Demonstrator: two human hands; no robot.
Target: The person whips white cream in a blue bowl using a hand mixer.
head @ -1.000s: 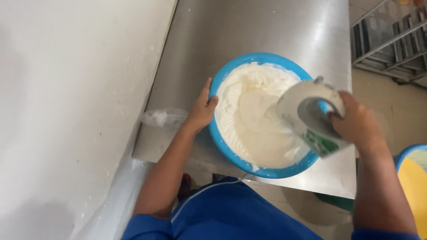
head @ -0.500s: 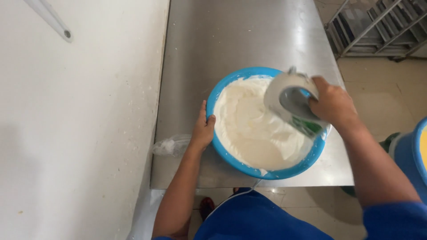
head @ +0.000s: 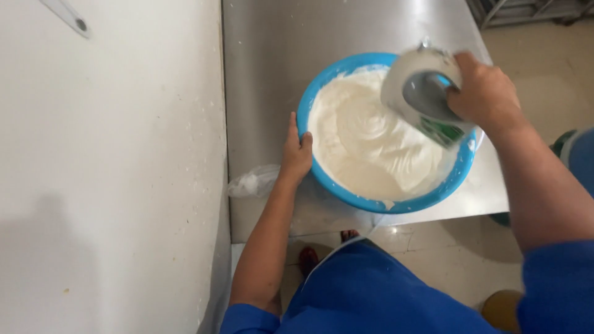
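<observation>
left hand [head: 296, 154] clamped on the near-left rim of a blue bowl [head: 322, 176] full of white batter [head: 371, 145]; bowl sitting at the near edge of a steel table [head: 272, 55]; right hand [head: 486, 93] wrapped round a white hand mixer [head: 421, 96] over the far-right side

Setting: commercial or bakery-type kitchen. Evidence: bare stainless-steel worktable [head: 371, 25] set against a plain white wall [head: 111, 185] on the left; large blue mixing bowl [head: 322, 93] of whipped white batter [head: 365, 136] with a white electric hand mixer [head: 421, 93] over it; pale tiled floor [head: 433, 247] near; metal rack [head: 532, 11] far right. Blue work clothing [head: 371, 297] on the person.
</observation>
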